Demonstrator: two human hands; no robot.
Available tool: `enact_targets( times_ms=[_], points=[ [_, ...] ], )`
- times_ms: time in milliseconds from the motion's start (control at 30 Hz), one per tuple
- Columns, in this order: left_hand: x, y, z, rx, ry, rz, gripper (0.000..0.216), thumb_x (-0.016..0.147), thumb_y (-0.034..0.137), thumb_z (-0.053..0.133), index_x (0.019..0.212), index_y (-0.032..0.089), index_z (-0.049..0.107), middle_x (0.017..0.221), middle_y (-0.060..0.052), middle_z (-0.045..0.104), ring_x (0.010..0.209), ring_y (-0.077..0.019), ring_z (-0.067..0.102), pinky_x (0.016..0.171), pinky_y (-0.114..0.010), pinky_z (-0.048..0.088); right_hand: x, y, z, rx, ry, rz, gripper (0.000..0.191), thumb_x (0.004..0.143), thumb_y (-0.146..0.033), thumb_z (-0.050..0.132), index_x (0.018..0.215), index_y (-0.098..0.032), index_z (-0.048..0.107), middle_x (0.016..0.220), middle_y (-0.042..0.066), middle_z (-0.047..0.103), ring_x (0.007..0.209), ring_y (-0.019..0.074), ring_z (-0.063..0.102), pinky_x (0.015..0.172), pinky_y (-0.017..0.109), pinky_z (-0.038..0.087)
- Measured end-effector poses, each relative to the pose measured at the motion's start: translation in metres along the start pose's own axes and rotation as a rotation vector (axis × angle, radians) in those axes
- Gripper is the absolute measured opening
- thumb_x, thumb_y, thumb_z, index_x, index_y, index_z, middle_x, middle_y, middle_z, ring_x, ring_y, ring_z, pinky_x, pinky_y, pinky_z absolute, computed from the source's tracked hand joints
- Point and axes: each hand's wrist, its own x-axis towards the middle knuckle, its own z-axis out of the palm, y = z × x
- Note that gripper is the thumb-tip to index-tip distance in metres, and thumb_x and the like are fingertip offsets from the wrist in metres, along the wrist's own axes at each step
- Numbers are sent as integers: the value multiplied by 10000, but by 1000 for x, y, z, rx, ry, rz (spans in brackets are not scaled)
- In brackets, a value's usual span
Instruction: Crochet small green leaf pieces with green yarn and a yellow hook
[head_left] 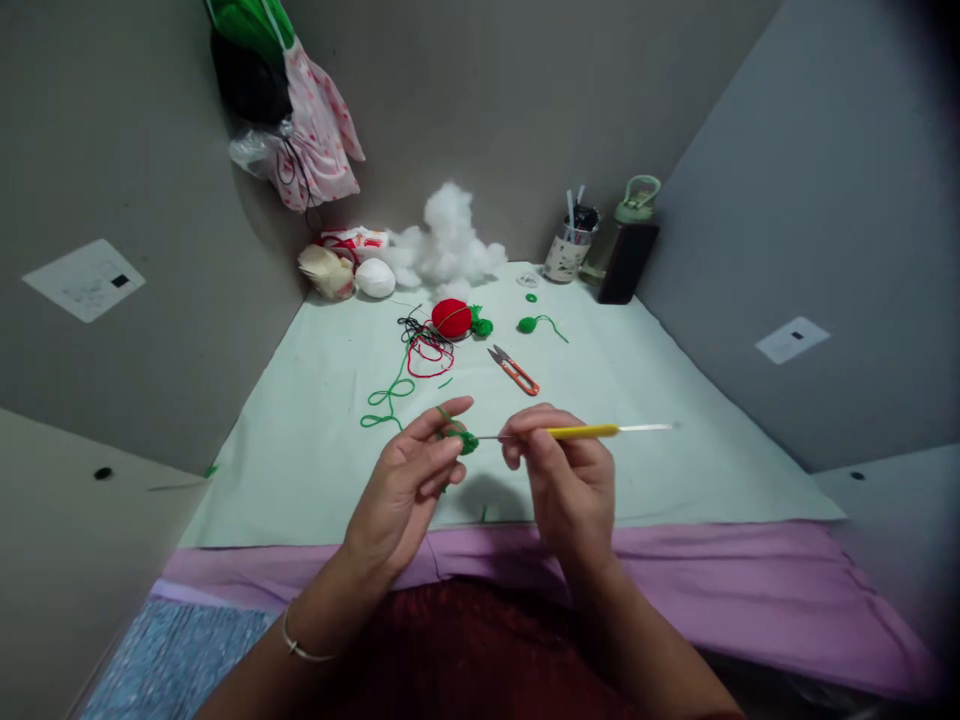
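Between the thumb and fingers of my left hand (409,475) is pinched a small green crochet piece (468,442), with green yarn (390,405) running from it across the table to the left. My right hand (566,480) grips a crochet hook (585,432) by its yellow handle. The hook's thin metal shaft points left and its tip meets the green piece; the very tip is hidden in the stitches. Both hands are above the front of the table, a short gap apart.
Orange thread snips (516,372) lie beyond my hands. Farther back are a red yarn ball (451,318), a small green crochet ball (528,325) and white stuffing (450,245). A pen cup (568,252) and a dark phone-like slab (628,265) stand back right. Grey panels enclose the table.
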Motion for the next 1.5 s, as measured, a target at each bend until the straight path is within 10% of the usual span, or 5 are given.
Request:
enact_targets(
  times_ms=[167, 533, 933, 1233, 1500],
  points=[
    [-4, -5, 1, 168, -15, 75, 395, 821, 247, 860, 1212, 271, 811, 874, -10, 690, 886, -129, 592, 862, -222, 459, 1, 3, 2, 2, -67, 94, 134, 991, -296, 673, 966, -259, 799, 922, 34, 765, 802, 165, 662, 723, 322, 550],
    [-6, -5, -4, 308, 25, 164, 349, 846, 277, 842, 1194, 276, 815, 909, -17, 663, 890, -149, 575, 843, -243, 452, 3, -2, -4, 154, -94, 161, 188, 1041, -309, 597, 961, -239, 752, 921, 25, 780, 727, 138, 669, 702, 300, 542],
    [-6, -13, -1, 242, 92, 201, 524, 793, 249, 885, 1299, 255, 751, 881, 7, 671, 784, -110, 568, 749, -202, 468, -13, 4, -5, -703, -210, -573, 362, 954, -131, 665, 1259, -310, 739, 1077, 87, 779, 932, 229, 732, 747, 379, 619],
    [-3, -1, 0, 11, 24, 5, 491, 770, 207, 891, 1247, 218, 773, 886, 32, 664, 530, -11, 363, 803, -221, 535, -2, 3, -1, 69, -8, 65, 162, 1014, -294, 626, 959, -243, 770, 851, 27, 715, 695, 151, 626, 630, 312, 522],
    [-4, -3, -4, 100, 55, 92, 416, 784, 225, 885, 1191, 231, 802, 838, 35, 588, 609, -39, 382, 691, -176, 449, -2, 6, -2, 196, -22, 129, 152, 1010, -276, 652, 956, -263, 794, 860, 2, 723, 708, 118, 624, 648, 268, 504]
  ],
)
